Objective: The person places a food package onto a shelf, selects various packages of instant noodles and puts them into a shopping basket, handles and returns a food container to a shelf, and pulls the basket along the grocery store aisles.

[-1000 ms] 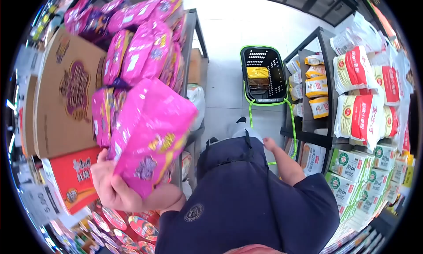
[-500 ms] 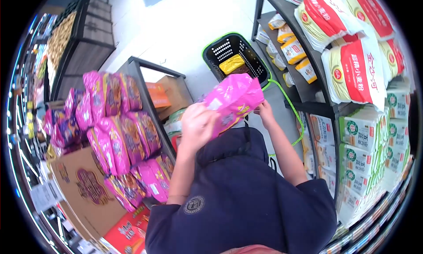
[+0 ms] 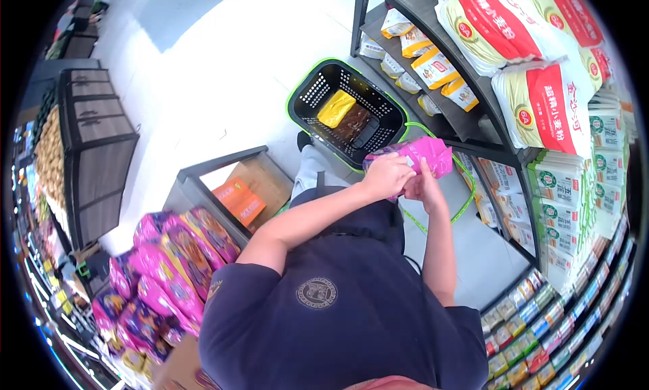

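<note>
A shiny pink snack bag is held in front of my body, just past the basket's near right corner. My left hand has its fingers closed on the near side of the bag. Beside it, my right hand grips the lower edge with the thumb up against the plastic. My fingers cover part of the printing. On the floor beyond stands a black shopping basket with a bright green rim and handle. Inside lie a yellow packet, a dark brown packet and a dark object I cannot make out.
Shelves on the right carry large flour sacks, small yellow-and-white bags and green-and-white packs. At left, pink snack bags are piled near a low grey shelf with an orange box. A dark wooden bin stands farther left.
The pink bag has moved right, turned, and come closer to the right-hand shelves. My left hand has crossed over beside my right. The view has swung, showing more floor and basket.
</note>
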The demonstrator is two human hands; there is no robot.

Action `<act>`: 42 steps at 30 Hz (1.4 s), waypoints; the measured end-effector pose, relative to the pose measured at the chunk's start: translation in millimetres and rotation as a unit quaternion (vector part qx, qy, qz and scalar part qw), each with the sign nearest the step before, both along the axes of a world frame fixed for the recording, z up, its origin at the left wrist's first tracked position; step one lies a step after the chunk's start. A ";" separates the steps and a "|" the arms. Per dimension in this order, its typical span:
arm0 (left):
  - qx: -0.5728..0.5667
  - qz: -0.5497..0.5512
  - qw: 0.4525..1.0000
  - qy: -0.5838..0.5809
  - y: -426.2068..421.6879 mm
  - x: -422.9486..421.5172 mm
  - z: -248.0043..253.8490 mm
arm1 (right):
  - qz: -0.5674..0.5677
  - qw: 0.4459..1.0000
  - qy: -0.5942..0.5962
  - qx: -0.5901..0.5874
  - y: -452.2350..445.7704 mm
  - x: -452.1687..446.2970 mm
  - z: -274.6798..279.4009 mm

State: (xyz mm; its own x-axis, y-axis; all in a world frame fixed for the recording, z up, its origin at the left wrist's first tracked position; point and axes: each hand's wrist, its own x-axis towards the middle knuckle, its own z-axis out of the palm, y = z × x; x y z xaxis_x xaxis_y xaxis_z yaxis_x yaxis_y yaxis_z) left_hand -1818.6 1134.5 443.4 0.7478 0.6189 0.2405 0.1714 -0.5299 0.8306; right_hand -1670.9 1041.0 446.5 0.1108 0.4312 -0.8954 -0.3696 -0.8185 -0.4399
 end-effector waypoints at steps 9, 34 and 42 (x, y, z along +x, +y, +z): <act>-0.044 -0.122 0.991 0.035 52.2 -59.0 -40.7 | -0.055 0.978 -0.202 -0.004 25.9 -79.8 -32.2; -0.477 0.144 0.813 0.302 197.9 -106.7 -314.2 | 0.359 0.874 -0.327 0.001 106.6 -9.9 -194.5; -0.374 0.098 0.828 0.406 234.8 -60.8 -429.2 | 0.325 0.877 -0.318 -0.154 134.7 -0.3 -347.5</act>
